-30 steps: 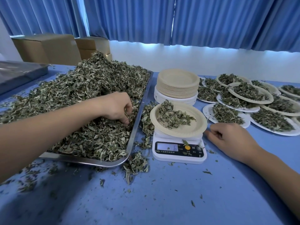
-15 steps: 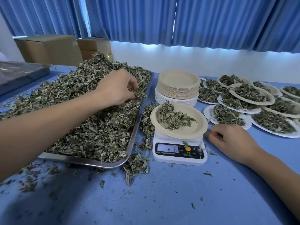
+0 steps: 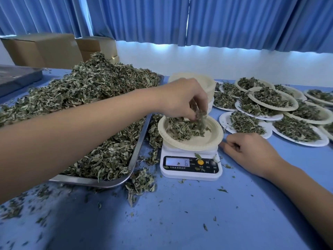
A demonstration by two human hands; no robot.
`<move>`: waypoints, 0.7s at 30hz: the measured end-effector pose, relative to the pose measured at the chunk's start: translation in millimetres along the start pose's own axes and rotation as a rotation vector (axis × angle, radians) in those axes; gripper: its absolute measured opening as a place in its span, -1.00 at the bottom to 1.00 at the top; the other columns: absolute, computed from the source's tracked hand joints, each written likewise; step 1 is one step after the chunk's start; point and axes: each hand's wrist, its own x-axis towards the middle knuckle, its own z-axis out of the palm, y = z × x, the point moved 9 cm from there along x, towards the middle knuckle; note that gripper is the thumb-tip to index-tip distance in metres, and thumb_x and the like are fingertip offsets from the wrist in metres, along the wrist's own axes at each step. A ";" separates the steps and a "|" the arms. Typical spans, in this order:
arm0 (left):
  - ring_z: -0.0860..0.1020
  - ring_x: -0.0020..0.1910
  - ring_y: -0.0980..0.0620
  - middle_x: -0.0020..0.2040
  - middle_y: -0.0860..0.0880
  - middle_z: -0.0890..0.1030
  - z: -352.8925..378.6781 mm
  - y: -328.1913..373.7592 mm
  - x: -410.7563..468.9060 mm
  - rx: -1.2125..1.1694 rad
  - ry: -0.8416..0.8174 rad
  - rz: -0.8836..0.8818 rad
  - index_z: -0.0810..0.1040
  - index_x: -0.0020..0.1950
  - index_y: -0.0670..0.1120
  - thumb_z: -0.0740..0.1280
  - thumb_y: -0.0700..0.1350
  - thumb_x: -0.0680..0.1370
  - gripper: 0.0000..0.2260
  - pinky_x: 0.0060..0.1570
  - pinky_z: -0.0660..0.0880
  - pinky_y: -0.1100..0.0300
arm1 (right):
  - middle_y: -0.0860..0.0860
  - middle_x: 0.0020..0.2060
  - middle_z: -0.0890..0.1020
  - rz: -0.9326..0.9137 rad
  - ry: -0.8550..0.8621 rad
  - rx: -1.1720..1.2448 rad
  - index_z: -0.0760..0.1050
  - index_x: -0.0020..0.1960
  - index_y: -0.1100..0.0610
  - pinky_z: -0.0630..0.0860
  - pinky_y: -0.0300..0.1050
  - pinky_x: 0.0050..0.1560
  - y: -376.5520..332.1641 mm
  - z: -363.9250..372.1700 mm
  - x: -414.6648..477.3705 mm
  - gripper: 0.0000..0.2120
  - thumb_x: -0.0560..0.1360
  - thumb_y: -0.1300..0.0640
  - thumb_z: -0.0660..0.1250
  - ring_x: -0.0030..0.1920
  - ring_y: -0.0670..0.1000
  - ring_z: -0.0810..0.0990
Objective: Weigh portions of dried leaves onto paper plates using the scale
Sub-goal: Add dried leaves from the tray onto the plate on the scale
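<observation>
A white digital scale (image 3: 191, 166) stands mid-table with a cream paper plate (image 3: 203, 140) on top, holding a small heap of dried leaves (image 3: 180, 129). My left hand (image 3: 182, 98) hovers over the plate, its fingertips pinching a tuft of dried leaves (image 3: 201, 116) that dangles onto the heap. My right hand (image 3: 252, 152) rests on the blue table just right of the scale, fingers loosely curled, holding nothing. A big mound of dried leaves (image 3: 90, 98) fills the steel tray (image 3: 138, 150) on the left.
A stack of unused paper plates (image 3: 210, 85) sits behind the scale, partly hidden by my left hand. Several filled plates (image 3: 273, 100) overlap at the right. Cardboard boxes (image 3: 45, 49) stand at the back left. Loose leaves (image 3: 140, 184) litter the blue table (image 3: 180, 222).
My left hand lifted out of the tray's leaf pile with a pinch of leaves and moved right over the plate on the scale. My right hand stayed put.
</observation>
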 end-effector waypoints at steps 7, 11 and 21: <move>0.62 0.02 0.30 0.06 0.18 0.67 -7.0 -12.4 -6.4 -0.094 -0.032 -0.057 0.68 0.15 -0.01 0.41 -0.23 0.55 -0.78 0.12 0.55 0.22 | -0.03 -0.53 0.33 0.002 -0.014 0.003 0.24 -0.37 0.11 0.42 0.07 -0.33 0.1 -0.3 0.2 -0.54 0.61 0.03 0.34 -0.47 -0.03 0.34; 0.61 -0.06 0.15 -0.04 0.13 0.68 -27.8 -35.8 -31.3 0.072 0.130 -0.152 0.68 0.12 0.03 0.32 -0.17 0.59 -0.80 0.01 0.52 0.17 | -0.04 -0.52 0.33 -0.003 -0.022 -0.002 0.24 -0.37 0.12 0.43 0.07 -0.32 -0.6 0.6 1.5 -0.54 0.61 0.01 0.34 -0.47 -0.02 0.34; 0.61 -0.13 -0.08 -0.11 -0.06 0.63 30.4 -106.9 -98.8 0.480 -0.480 -0.497 0.59 0.06 -0.12 0.33 -0.09 0.58 -0.87 -0.17 0.58 0.04 | -0.03 -0.54 0.33 -0.009 -0.004 -0.021 0.22 -0.38 0.10 0.36 0.02 -0.38 -0.7 1.3 1.8 -0.53 0.60 0.02 0.34 -0.48 -0.04 0.33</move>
